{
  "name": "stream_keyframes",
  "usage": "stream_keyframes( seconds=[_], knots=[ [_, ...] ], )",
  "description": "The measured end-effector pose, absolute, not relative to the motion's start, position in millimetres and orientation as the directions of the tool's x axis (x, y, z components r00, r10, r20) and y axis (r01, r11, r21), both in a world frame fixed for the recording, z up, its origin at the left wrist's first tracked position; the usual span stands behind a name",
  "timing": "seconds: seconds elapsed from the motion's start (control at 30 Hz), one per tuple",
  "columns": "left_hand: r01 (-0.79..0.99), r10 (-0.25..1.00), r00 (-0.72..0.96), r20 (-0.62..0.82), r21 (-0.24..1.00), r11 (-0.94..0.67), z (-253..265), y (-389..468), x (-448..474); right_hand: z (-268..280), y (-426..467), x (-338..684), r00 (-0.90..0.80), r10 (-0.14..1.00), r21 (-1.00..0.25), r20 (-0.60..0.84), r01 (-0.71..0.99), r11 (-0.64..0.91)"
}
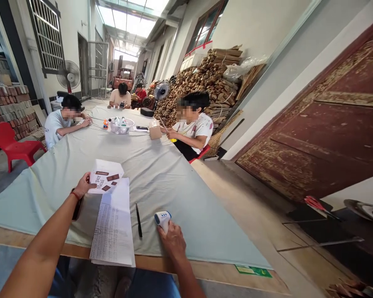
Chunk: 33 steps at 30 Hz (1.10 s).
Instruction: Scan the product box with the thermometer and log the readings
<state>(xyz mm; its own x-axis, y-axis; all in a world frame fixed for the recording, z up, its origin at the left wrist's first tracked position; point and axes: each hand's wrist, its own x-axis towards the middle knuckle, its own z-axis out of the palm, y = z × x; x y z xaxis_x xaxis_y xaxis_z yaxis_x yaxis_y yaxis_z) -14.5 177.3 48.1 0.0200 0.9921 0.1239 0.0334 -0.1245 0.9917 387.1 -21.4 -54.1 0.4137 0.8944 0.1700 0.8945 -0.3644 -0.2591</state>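
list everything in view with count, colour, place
tablecloth: 1, pale green, on table
printed sheet: 1, white and brown, left hand
papers: 2+, white, table's near edge
pen: 1, black, right of papers
thermometer gun: 1, white-blue, right hand
basin: 1, clear, farther up table
box: 1, brown, right of basin
people: 4, mixed clothing, farther off
fans: 2, grey, background
firewood: 1 pile, brown, right
door: 1, dark red, right
left hand: 1, bare, on sheet
right hand: 1, bare, on thermometer

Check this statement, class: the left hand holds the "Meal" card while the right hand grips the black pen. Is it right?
Not quite. The head view shows the right hand gripping a white thermometer; the black pen lies on the cloth. The left hand does hold the "Meal" card.
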Motion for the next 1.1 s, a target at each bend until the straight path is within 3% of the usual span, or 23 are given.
stream_keyframes(
  seconds=[0.2,0.33,0.4,0.47,0.53,0.63,0.73,0.83,1.1],
  knots=[
    [-0.087,0.995,-0.005,0.101,0.991,-0.101,43,158,15,-52,-20,380,0.476,0.863,-0.323,0.172,0.855,-0.407],
    [-0.085,0.993,-0.075,0.093,0.991,-0.100,22,130,33,-38,-21,381,0.529,0.845,-0.533,0.081,0.740,-0.412],
    [0.040,0.979,-0.123,0.163,0.986,-0.159,9,119,37,-25,-19,372,0.550,0.834,-0.730,0.055,0.592,-0.342],
    [0.170,0.956,-0.129,0.262,0.956,-0.239,-2,114,39,-9,-16,352,0.526,0.848,-0.916,0.068,0.370,-0.157],
    [0.255,0.942,-0.117,0.314,0.926,-0.277,-11,112,38,8,-9,323,0.459,0.888,-0.994,0.007,0.096,-0.042],
    [0.326,0.942,-0.106,0.320,0.906,-0.271,-21,115,36,31,7,276,0.262,0.961,-0.979,-0.085,-0.202,-0.032],
    [0.378,0.936,-0.110,0.334,0.885,-0.271,-30,117,34,45,25,238,0.099,0.987,-0.947,-0.124,-0.308,-0.088],
    [0.400,0.933,-0.103,0.344,0.873,-0.278,-37,118,33,47,43,216,0.021,0.986,-0.942,-0.164,-0.299,-0.151],
    [0.379,0.935,-0.075,0.346,0.877,-0.294,-45,117,34,24,59,206,0.021,0.988,-0.971,-0.150,-0.194,-0.144]
  ],
)
